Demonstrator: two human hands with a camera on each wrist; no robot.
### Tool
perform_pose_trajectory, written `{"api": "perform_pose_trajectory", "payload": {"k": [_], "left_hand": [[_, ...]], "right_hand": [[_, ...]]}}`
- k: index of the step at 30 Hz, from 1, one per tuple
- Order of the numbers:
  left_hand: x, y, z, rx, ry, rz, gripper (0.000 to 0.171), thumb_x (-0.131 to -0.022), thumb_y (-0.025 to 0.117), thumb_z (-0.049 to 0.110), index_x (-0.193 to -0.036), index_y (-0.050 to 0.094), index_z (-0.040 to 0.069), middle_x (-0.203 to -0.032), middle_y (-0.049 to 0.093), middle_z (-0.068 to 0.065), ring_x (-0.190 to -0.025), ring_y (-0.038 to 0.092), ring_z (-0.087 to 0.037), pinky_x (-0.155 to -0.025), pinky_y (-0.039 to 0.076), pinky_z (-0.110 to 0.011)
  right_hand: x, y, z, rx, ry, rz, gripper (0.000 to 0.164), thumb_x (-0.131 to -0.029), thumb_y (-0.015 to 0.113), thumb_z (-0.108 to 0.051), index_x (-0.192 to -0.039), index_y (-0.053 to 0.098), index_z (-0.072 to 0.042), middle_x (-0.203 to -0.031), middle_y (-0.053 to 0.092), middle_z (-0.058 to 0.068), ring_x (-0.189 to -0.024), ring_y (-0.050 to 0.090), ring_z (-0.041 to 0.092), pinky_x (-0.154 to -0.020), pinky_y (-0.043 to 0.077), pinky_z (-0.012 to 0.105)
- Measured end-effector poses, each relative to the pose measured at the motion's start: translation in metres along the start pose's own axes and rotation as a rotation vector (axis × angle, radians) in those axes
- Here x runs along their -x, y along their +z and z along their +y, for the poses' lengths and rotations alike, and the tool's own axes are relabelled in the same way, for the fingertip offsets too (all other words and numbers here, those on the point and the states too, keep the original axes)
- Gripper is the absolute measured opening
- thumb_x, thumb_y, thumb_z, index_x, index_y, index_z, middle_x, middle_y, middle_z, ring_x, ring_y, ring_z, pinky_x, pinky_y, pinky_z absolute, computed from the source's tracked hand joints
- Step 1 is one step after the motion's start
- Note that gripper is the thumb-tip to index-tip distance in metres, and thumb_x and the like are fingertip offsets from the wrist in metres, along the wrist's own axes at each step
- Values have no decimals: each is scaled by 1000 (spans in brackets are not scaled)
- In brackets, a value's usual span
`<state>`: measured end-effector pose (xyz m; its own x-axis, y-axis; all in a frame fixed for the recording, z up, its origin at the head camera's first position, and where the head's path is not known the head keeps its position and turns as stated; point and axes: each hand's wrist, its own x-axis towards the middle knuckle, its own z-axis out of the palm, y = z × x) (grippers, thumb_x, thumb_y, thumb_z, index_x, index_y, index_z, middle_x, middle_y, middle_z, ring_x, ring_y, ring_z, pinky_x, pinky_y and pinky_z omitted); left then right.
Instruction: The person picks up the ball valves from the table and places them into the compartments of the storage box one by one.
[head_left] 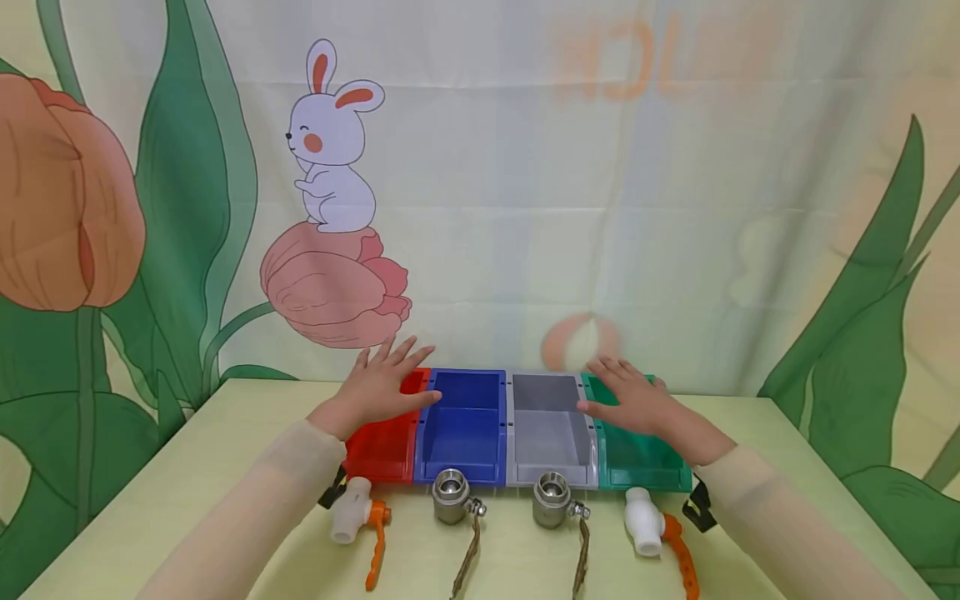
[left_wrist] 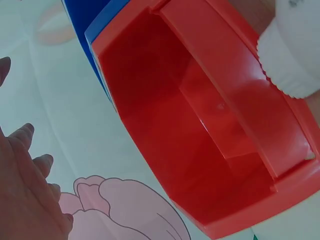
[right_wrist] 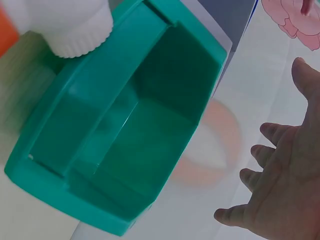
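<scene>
My left hand (head_left: 380,390) is spread flat above the red bin (head_left: 381,448), holding nothing. Over the green bin (head_left: 643,460) hovers my right hand (head_left: 633,402), its fingers straight and spread. Between them stand a blue bin (head_left: 465,437) and a grey bin (head_left: 550,433), joined in one row. In front of the row are two white plastic ball valves with orange handles, one on the left (head_left: 351,510) and one on the right (head_left: 643,523). Two metal ball valves with lever handles, a left one (head_left: 451,498) and a right one (head_left: 551,502), stand between those.
The bins rest on a pale yellow-green table (head_left: 202,467). A printed curtain (head_left: 480,208) with a rabbit and tulips hangs right behind it. Black clips show at the row's two front corners, including a right clip (head_left: 700,505).
</scene>
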<state>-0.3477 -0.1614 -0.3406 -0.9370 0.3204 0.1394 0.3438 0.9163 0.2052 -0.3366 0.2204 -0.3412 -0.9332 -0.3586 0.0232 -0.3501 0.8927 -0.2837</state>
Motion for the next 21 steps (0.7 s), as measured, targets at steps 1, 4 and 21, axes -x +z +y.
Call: {"api": "perform_pose_trajectory", "payload": {"k": [1,4,21], "left_hand": [[0,0,-1,-4,-5,2,84,-93,58,56,-163,29,20,-172,20,-18,-159,10,-49,-126,6,-74],[2,-1,-4,-5,-16,15,83,-93,59,55,-162,30,19,-171,22,-19,-158,12,-50,-125,7,-75],[16,-10,-25,120,-44,55,81,-95,65,44,-162,31,14,-169,24,-23,-155,20,-51,-115,30,-77]], "right_hand": [[1,0,1,0,-1,4,86,-100,53,-59,-163,26,-8,-171,19,23,-157,13,50,-115,13,86],[5,0,4,4,-1,12,86,-99,53,-60,-163,25,-9,-170,20,23,-156,15,51,-114,14,86],[36,2,15,-17,-104,123,77,-99,59,-51,-156,40,-4,-164,32,28,-150,27,57,-114,31,79]]}}
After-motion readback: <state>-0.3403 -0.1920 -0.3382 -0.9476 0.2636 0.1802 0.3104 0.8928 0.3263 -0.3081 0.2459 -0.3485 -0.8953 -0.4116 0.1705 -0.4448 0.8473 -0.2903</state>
